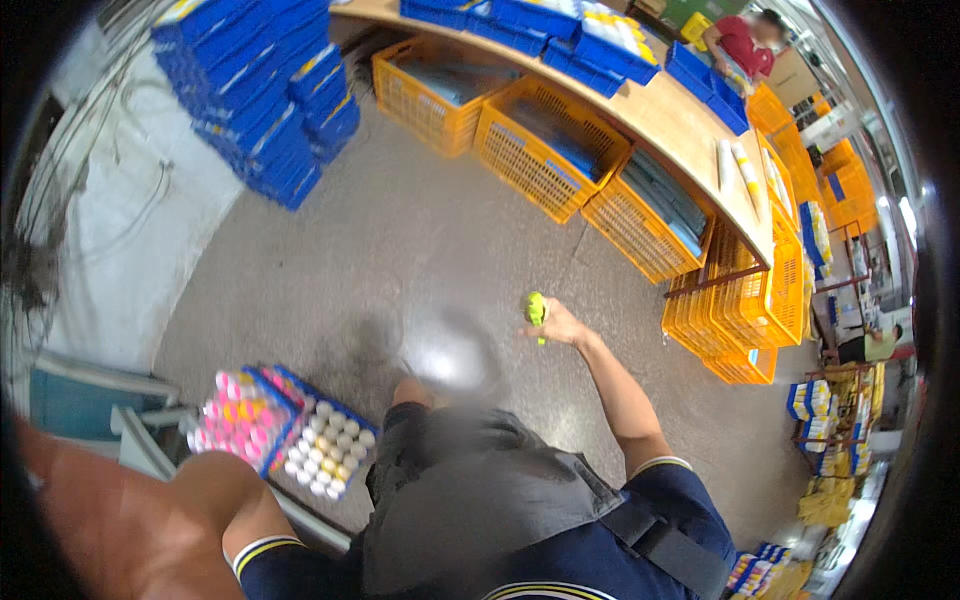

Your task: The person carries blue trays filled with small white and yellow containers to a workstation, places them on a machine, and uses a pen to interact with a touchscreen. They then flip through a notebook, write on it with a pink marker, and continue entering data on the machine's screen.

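My right hand (562, 323) is out in front of me over the floor, closed around a small lime-green tool (536, 309) with a dark part; its exact kind is too small to make out. My left arm is raised close to the camera at the lower left. Only a large smeared patch of my left hand (95, 515) shows, so its fingers cannot be read. Beyond that arm lie a blue tray of white-capped and yellow-capped bottles (328, 450) and, beside it, a tray of pink and orange items (240, 420).
A long wooden table (690, 130) curves along the far right, with blue trays (610, 50) on top. Yellow crates (545, 150) stand beneath its edge. Stacked blue bins (265, 110) rise at the far left. A person in red (745, 45) works behind the table.
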The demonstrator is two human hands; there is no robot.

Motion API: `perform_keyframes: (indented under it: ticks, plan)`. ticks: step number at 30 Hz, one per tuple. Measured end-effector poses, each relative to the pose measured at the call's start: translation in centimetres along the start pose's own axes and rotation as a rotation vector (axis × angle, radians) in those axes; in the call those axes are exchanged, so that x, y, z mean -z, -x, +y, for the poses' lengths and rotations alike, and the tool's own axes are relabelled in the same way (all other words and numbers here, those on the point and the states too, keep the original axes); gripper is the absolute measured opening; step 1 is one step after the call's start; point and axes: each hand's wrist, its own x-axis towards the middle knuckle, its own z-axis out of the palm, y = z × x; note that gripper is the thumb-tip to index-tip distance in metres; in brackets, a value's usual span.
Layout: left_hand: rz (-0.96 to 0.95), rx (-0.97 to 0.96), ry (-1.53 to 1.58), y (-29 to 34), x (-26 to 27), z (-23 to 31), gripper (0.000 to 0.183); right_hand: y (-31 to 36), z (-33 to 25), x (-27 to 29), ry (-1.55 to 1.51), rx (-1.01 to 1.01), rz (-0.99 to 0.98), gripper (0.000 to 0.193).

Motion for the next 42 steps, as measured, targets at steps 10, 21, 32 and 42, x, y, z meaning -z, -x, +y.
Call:
perform_keyframes:
  ticks: [10, 21, 32, 42]
  plan:
    - [-0.829, 2.015, -0.019, 27.4, -26.4, -25.8, 0.047, -9.4, -0.6, 16.9, 0.172, -0.319, 0.113, 0.051]
    - [-0.39, 1.778, 1.751, 7.4, -78.8, -39.8, 0.058, -14.2, 10.0, 29.1, 0.59, -0.904, 0.313, 0.066]
    - [0.546, 2.382, 1.22, -10.4, -104.6, -44.7, 0.065, -19.7, 23.3, 43.2, 0.635, -0.724, 0.095, 0.054]
    - [0.474, 2.409, 0.864, -11.2, -104.9, -43.5, 0.055, -24.0, 21.9, 45.6, 0.568, -0.657, -0.23, 0.079]
